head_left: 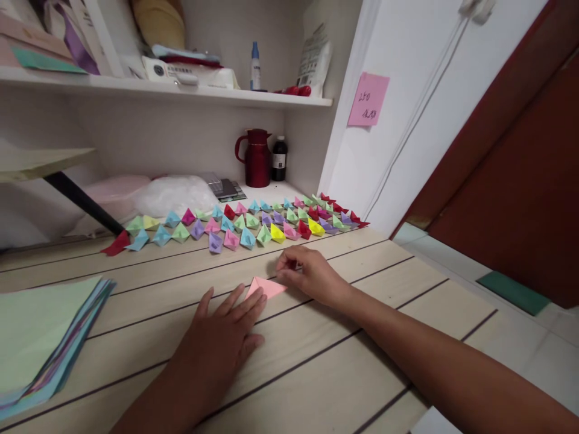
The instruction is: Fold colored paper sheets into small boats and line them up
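Note:
A pink folded paper (266, 287), triangular in shape, lies flat on the wooden table (316, 361). My left hand (221, 337) rests flat on the table with fingers stretched out, its fingertips pressing the paper's left edge. My right hand (307, 274) has its fingers curled and pinched on the paper's right corner. Behind the hands, several small folded paper boats (253, 226) in many colours stand in rows across the table.
A stack of coloured paper sheets (40, 337) lies at the left. A red jug (257, 158) and a dark bottle (279, 159) stand at the back. A shelf (181, 90) above carries assorted items. A pink sticky note (368, 99) hangs on the white door.

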The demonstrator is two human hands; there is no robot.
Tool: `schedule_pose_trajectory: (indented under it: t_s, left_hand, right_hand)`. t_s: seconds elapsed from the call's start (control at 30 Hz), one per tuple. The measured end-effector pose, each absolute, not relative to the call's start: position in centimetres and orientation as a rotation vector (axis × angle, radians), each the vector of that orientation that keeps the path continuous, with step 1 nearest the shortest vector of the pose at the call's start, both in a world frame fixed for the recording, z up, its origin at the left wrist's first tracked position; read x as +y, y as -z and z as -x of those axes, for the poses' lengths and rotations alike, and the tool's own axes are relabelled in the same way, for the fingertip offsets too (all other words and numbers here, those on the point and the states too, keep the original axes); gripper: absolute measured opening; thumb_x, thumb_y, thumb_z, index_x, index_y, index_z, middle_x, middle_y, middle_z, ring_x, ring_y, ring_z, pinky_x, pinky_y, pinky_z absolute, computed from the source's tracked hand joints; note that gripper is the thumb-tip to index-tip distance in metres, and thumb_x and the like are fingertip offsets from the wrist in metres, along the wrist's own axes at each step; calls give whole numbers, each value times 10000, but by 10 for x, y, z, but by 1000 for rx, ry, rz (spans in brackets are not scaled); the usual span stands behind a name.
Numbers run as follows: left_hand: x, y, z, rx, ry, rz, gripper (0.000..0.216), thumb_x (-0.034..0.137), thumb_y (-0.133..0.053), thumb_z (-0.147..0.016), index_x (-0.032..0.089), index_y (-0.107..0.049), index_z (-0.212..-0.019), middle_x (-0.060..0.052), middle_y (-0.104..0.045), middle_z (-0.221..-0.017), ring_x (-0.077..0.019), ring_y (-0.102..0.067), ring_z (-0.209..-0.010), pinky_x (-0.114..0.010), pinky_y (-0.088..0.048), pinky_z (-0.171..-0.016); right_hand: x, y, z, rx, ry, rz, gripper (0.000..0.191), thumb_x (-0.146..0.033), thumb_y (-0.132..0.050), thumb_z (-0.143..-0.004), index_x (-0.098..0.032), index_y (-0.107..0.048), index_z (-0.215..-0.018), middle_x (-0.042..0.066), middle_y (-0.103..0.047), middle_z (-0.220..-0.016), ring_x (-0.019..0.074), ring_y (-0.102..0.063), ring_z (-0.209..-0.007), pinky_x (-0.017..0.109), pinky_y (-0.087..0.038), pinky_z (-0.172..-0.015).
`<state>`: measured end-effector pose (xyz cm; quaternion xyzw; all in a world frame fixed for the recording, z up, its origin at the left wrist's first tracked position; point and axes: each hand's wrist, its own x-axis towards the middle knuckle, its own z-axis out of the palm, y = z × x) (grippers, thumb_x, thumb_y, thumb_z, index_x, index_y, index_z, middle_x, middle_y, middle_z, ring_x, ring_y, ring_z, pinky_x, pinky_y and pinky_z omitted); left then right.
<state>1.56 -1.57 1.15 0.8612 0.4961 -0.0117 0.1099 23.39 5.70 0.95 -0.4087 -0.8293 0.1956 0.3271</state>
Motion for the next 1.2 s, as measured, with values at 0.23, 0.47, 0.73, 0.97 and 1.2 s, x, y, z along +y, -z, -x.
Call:
schedule_pose_trajectory:
  t_s: [0.23, 0.47, 0.73, 0.97, 1.2]
  left_hand:
    - [-23, -11, -2, 1468, -47, -2494, 591, 329, -523, -875, 315, -368, -1445, -27, -317, -1546, -296, -268, -1434, -611, -167, -1130]
    - [-13, -4, 3, 1717, -501, -2471, 322, 259, -541, -885, 219, -601, -1199, -82, -669, -1186, -254, -590, -1077, -425, -437, -910]
    - [-3, -1, -3, 1663, -556, -2600, 162, 300, -542, -896, 204, -670, -917, -52, -655, -923, -230, -575, -892, -372, -445, -789]
    - [2, 0, -2, 1666, -825, -2363, 247, 338, -500, -908, 210, -674, -788, -29, -681, -831, -195, -608, -820, -330, -454, -762]
    - [8, 3, -4, 1604, -1313, -1664, 471, 449, -659, -745, 178, -591, -1124, -105, -619, -1136, -200, -652, -868, -358, -530, -783]
  right_hand:
    - [41, -1, -209, -2427, -514, 951, 118, -79, -560, -843, -175, -604, -894, 41, -630, -859, 179, -553, -847, 294, -425, -792]
    - [42, -6, -215, -2493, -576, 968, 208, -260, -654, -843, -200, -572, -1025, 62, -530, -1044, 190, -532, -925, 317, -441, -847]
    - [45, -3, -216, -2516, -591, 1002, 474, -397, -711, -795, -235, -556, -1212, 77, -539, -1136, 220, -551, -982, 344, -443, -870]
    - [40, -3, -204, -2580, -141, 973, 249, -331, -535, -910, -175, -623, -1083, 101, -609, -1045, 221, -567, -929, 337, -424, -814]
    - [46, -3, -200, -2261, -419, 1078, 240, -262, -480, -921, -169, -598, -735, 5, -572, -704, 139, -496, -666, 258, -349, -619]
